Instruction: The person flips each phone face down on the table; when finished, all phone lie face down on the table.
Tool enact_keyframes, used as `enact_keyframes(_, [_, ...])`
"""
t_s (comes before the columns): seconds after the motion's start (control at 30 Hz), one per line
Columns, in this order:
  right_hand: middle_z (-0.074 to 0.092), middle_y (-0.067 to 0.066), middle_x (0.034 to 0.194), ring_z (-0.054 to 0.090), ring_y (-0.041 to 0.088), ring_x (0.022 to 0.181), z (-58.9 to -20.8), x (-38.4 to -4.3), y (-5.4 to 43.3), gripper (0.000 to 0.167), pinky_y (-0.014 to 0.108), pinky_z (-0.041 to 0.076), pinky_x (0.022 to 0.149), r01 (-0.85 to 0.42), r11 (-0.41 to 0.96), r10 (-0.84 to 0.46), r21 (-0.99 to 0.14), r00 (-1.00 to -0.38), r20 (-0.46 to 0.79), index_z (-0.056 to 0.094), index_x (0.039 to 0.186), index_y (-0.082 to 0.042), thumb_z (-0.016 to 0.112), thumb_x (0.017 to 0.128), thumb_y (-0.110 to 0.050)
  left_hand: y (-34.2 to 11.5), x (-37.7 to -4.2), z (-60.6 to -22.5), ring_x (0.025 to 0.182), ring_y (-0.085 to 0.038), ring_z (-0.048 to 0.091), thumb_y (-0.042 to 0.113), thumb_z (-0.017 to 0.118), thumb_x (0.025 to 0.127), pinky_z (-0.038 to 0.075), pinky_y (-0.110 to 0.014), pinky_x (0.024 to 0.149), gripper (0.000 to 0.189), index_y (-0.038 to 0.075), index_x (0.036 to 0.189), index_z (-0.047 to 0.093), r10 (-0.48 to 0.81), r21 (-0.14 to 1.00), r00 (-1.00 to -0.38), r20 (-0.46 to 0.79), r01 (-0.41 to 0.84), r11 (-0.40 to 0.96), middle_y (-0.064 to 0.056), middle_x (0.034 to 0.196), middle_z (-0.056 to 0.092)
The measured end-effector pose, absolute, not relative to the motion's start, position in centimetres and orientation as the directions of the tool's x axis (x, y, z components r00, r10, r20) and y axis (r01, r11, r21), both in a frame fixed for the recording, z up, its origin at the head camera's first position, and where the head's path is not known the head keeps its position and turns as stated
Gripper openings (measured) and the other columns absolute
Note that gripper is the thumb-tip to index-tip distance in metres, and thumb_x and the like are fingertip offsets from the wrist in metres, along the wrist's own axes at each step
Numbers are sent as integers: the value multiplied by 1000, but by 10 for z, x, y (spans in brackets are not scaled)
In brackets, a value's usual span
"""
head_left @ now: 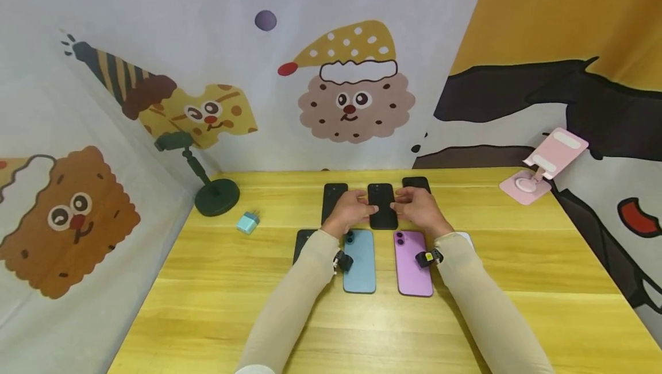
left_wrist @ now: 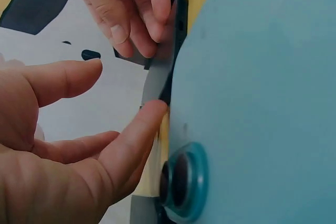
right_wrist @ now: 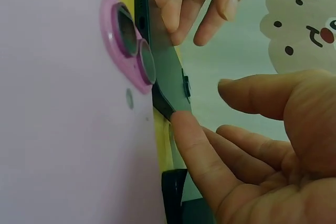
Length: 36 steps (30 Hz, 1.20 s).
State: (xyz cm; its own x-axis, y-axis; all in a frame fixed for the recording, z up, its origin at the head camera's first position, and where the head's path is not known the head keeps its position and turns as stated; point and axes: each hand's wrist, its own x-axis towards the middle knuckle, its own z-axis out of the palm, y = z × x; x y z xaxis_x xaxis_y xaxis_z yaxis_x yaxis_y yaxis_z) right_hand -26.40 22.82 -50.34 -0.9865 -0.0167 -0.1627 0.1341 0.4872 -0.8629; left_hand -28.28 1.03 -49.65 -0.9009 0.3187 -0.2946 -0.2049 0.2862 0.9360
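Note:
A black phone (head_left: 382, 213) lies face down on the wooden table between the two hands. At its left edge is my left hand (head_left: 353, 211), a fingertip right at the edge and the thumb raised apart, as the left wrist view shows. My right hand (head_left: 418, 211) mirrors it on the other side, with its index fingertip at the phone's corner in the right wrist view. Below the wrists lie a blue phone (head_left: 360, 268) and a purple phone (head_left: 412, 276), camera sides up. Neither hand grips anything.
More black phones lie behind the left hand (head_left: 333, 193), behind the right hand (head_left: 416, 182) and under the left forearm (head_left: 302, 242). A white phone (head_left: 466, 238) is mostly hidden by the right sleeve. Around them stand a green phone stand (head_left: 217, 197), a blue charger (head_left: 248, 223) and a pink stand (head_left: 555, 153).

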Motion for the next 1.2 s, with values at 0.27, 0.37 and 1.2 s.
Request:
enact_keyframes(0.27, [71,22,127,76,31,96,-499,-262,239,46,37,63,81,79,500,12,-862,-996,-85,61,142,1,69,104,-23,13,-281,-486,130,-33,65,24,76,100,58,-47,103,71,9,161,44,337,939,-909,-245,-136,317,-17,154,56])
enact_keyframes(0.37, [69,23,128,75,34,102,-496,-262,245,45,39,65,85,65,476,12,-877,-998,-68,60,142,3,67,105,-22,19,-283,-483,128,-31,65,24,75,101,58,-48,104,66,9,159,48,354,959,-913,-202,-111,260,-18,151,57])
enact_keyframes(1.2, [62,24,136,66,41,118,-497,-258,294,50,31,64,87,83,531,90,-844,-995,-41,58,146,-1,62,108,-32,79,-281,-501,124,-35,66,16,68,104,56,-47,106,53,4,153,53,396,977,-904,-160,-88,195,-18,143,59])
